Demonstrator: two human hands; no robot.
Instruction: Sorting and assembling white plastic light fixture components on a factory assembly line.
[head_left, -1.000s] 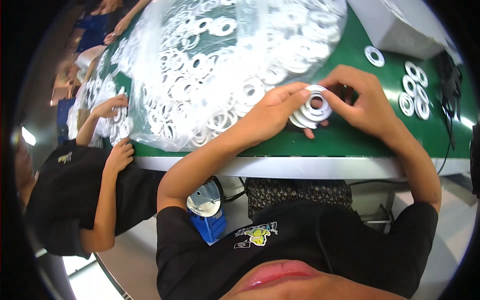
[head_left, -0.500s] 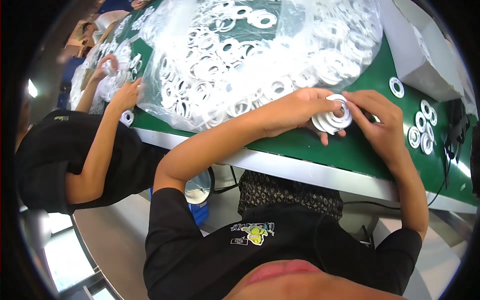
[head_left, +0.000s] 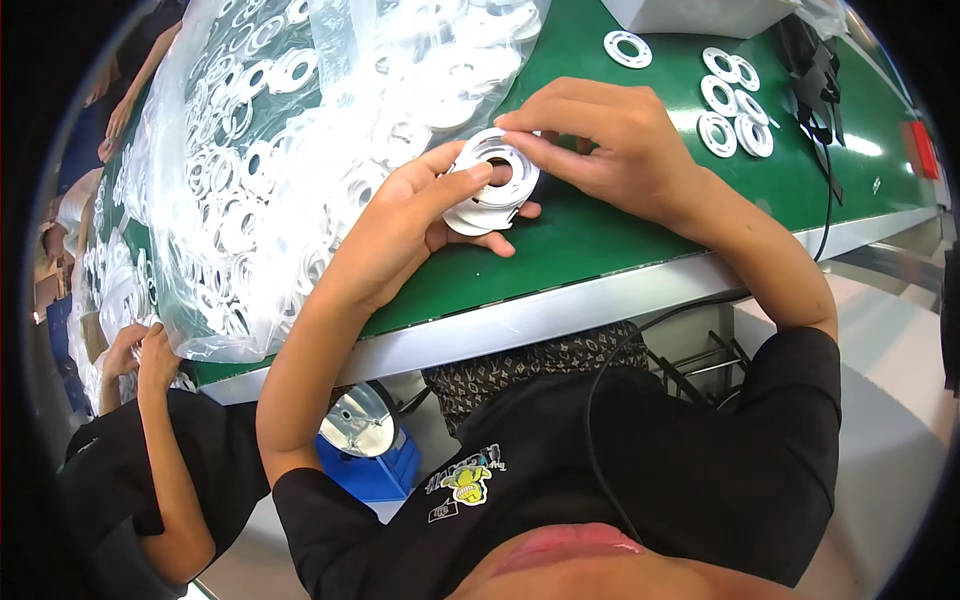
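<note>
A small stack of white plastic rings [head_left: 519, 187] is tilted above the green table's front part. My left hand [head_left: 405, 212] grips the stack from its left side, thumb over the top ring by the centre hole and fingers underneath. My right hand [head_left: 622, 145] is closed in a pinch, with thumb and forefinger at the top ring's upper edge. Its fingertips partly hide the point of contact. The lower rings overlap, so how many are in the stack cannot be told.
A clear plastic bag [head_left: 190, 345] of many white rings covers the left. At right lie several loose rings [head_left: 704, 132], a single ring [head_left: 612, 46], a white box [head_left: 690, 18], black straps [head_left: 812, 85] and a red object [head_left: 921, 150]. A co-worker's hands [head_left: 150, 352] are far left.
The view has turned right, so the bag, loose rings and my hands appear further left. Both hands remain on the ring stack, and the right fingertips still touch the top ring.
</note>
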